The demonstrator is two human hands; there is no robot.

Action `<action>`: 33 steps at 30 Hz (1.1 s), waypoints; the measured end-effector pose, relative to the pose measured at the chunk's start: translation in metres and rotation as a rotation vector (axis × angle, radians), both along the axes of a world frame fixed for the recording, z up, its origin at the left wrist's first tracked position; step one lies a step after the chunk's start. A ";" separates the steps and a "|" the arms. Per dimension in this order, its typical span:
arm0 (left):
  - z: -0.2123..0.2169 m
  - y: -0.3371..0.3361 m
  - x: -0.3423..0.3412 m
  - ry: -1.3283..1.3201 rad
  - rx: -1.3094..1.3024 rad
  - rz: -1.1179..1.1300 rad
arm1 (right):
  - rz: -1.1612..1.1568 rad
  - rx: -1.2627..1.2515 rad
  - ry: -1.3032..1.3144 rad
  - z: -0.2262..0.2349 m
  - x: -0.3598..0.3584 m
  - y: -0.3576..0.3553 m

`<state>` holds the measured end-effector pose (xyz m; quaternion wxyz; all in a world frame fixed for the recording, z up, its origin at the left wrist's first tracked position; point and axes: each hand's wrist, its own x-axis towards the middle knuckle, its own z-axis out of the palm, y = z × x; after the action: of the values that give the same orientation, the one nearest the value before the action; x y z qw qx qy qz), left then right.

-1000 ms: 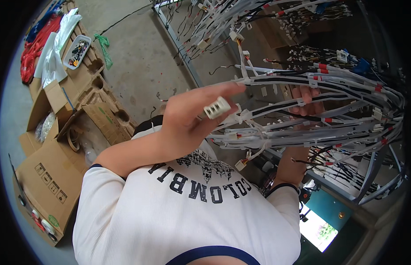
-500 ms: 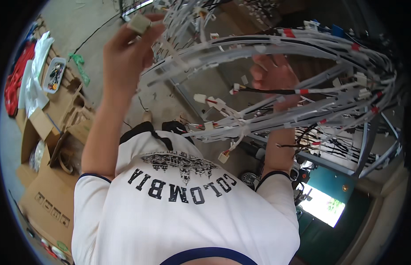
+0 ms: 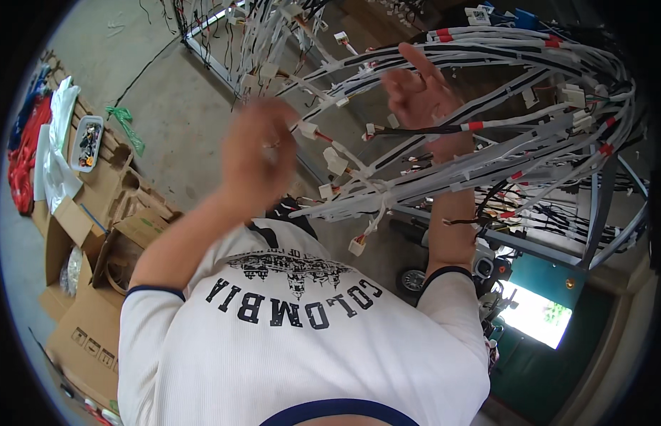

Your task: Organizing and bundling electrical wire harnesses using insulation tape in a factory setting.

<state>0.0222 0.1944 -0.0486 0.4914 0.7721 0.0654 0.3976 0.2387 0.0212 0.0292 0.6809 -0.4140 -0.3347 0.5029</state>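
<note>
A large looped wiring harness (image 3: 458, 174) of white, grey and black wires, with red tape bands and white plug connectors, hangs in front of me. My left hand (image 3: 263, 153) is smeared by motion just left of the harness's loose ends, close to a white connector (image 3: 309, 130). Whether its fingers hold anything cannot be made out. My right hand (image 3: 424, 92) reaches up inside the loop, index finger stretched out and the others loosely bent, with nothing visible in it. Its forearm passes behind the lower strands. A white connector (image 3: 356, 246) dangles from the lower bundle.
More wires with connectors (image 3: 270, 42) hang from a metal frame at the top. At left are cardboard boxes (image 3: 82, 319), a white tub of small parts (image 3: 87, 144), plastic bags (image 3: 60, 135) and a green bag (image 3: 126, 128). Dark wires (image 3: 543, 216) hang at right.
My left hand has swung down and right from the upper left, where it held a pale connector that no longer shows in it. My right hand has risen slightly left, index finger extending.
</note>
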 end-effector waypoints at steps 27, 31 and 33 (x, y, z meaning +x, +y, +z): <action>-0.087 0.019 -0.001 0.553 -0.901 -0.955 | 0.141 -0.086 -0.164 0.018 -0.011 0.002; -0.073 0.038 0.001 0.561 -0.755 -0.838 | 0.083 -0.078 -0.207 0.027 -0.023 0.005; -0.068 0.043 -0.008 0.582 -0.767 -0.843 | 0.099 -0.087 -0.206 0.026 -0.020 0.003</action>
<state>0.0140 0.2374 -0.1162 0.8091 0.5773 0.0243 -0.1074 0.2186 0.0241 0.0557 0.5985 -0.4757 -0.4007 0.5049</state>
